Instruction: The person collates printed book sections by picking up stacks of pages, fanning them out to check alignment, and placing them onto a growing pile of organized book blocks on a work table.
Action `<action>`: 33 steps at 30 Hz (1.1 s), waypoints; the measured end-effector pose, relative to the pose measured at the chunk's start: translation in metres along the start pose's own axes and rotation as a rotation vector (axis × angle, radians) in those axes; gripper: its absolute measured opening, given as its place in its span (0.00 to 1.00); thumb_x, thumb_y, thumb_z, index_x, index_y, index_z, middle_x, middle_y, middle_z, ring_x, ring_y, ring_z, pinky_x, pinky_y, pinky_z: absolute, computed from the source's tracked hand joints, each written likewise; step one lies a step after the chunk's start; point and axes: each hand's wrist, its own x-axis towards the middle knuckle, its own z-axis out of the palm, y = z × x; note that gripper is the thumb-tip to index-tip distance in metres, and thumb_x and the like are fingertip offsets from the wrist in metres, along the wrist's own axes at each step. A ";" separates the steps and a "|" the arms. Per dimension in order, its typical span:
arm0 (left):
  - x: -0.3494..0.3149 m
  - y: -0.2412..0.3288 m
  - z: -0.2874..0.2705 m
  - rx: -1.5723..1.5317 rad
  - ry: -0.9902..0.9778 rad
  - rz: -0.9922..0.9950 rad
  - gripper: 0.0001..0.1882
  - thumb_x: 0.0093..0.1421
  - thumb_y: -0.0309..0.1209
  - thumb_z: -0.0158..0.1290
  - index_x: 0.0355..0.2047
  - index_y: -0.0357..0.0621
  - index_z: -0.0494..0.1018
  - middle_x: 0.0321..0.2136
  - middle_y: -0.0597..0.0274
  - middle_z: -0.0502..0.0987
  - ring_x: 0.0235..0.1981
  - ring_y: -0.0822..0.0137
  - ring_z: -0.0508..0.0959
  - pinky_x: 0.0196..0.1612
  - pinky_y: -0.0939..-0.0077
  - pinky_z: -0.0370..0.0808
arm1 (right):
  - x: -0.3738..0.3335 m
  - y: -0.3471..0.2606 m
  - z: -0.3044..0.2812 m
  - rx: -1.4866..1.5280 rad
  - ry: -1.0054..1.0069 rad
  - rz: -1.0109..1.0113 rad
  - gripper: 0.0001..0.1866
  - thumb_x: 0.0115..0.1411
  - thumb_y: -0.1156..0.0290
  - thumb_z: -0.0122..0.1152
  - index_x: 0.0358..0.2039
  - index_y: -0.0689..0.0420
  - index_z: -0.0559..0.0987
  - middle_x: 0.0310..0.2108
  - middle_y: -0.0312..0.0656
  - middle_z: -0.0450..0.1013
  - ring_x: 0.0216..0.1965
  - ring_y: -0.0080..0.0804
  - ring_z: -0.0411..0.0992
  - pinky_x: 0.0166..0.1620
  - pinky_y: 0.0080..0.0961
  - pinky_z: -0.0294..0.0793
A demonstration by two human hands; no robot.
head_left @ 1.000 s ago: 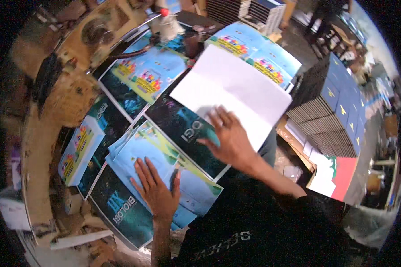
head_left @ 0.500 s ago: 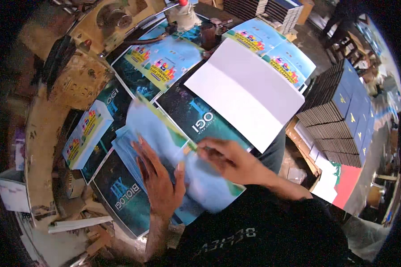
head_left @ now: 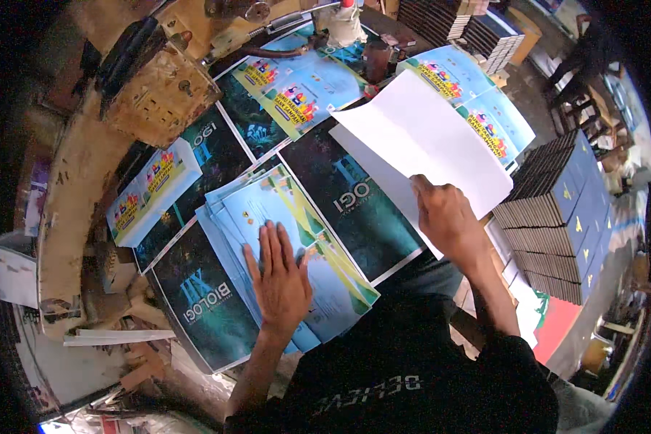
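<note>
My left hand (head_left: pixel 278 278) lies flat with fingers stretched on a loose pile of light blue printed sheets (head_left: pixel 336 271) with green and yellow edging. To the right, my right hand (head_left: pixel 452 220) is closed at the near edge of a white sheet (head_left: pixel 430 126), whose left end curls up off the white paper beneath. Both piles rest on dark teal printed cover sheets (head_left: pixel 217 315) spread over the work surface. The fingertips of my right hand are partly hidden by the fist.
A neat stack of blue covers (head_left: pixel 155 192) stands at the left, near a worn wooden block (head_left: pixel 159 94). More blue covers (head_left: pixel 296 90) lie at the far side. Tall stacks of dark blue books (head_left: pixel 550 217) rise at the right. A person (head_left: pixel 582 54) stands far right.
My right hand has moved from the blue sheets rightward to the white sheet and lifted its edge. My left hand stays on the blue pile, now flatter. The whole view has shifted slightly.
</note>
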 end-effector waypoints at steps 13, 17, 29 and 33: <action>0.001 0.007 -0.007 0.041 -0.052 0.057 0.44 0.71 0.52 0.41 0.71 0.24 0.47 0.72 0.28 0.44 0.75 0.38 0.42 0.72 0.33 0.35 | -0.008 -0.042 0.056 0.317 0.230 -0.145 0.28 0.60 0.57 0.69 0.55 0.60 0.76 0.52 0.61 0.75 0.54 0.54 0.76 0.55 0.40 0.77; -0.001 0.011 -0.008 -0.070 -0.001 0.019 0.46 0.71 0.57 0.42 0.71 0.26 0.47 0.72 0.27 0.44 0.75 0.37 0.43 0.72 0.33 0.37 | 0.005 0.010 0.034 0.017 0.133 -0.056 0.32 0.61 0.60 0.68 0.58 0.66 0.69 0.51 0.64 0.72 0.50 0.58 0.76 0.51 0.48 0.75; 0.024 0.000 -0.047 -0.314 0.142 0.081 0.45 0.72 0.47 0.45 0.72 0.23 0.39 0.70 0.21 0.45 0.73 0.30 0.43 0.73 0.38 0.42 | -0.019 -0.052 0.052 0.862 -0.257 -0.293 0.15 0.64 0.77 0.57 0.51 0.64 0.74 0.39 0.56 0.77 0.36 0.47 0.77 0.40 0.36 0.75; 0.011 -0.015 -0.006 -0.088 -0.025 0.068 0.37 0.73 0.43 0.38 0.71 0.23 0.48 0.74 0.36 0.45 0.76 0.46 0.44 0.74 0.40 0.36 | -0.049 -0.083 0.085 0.275 -0.202 -0.291 0.47 0.61 0.63 0.67 0.71 0.69 0.51 0.67 0.66 0.56 0.68 0.59 0.58 0.67 0.47 0.62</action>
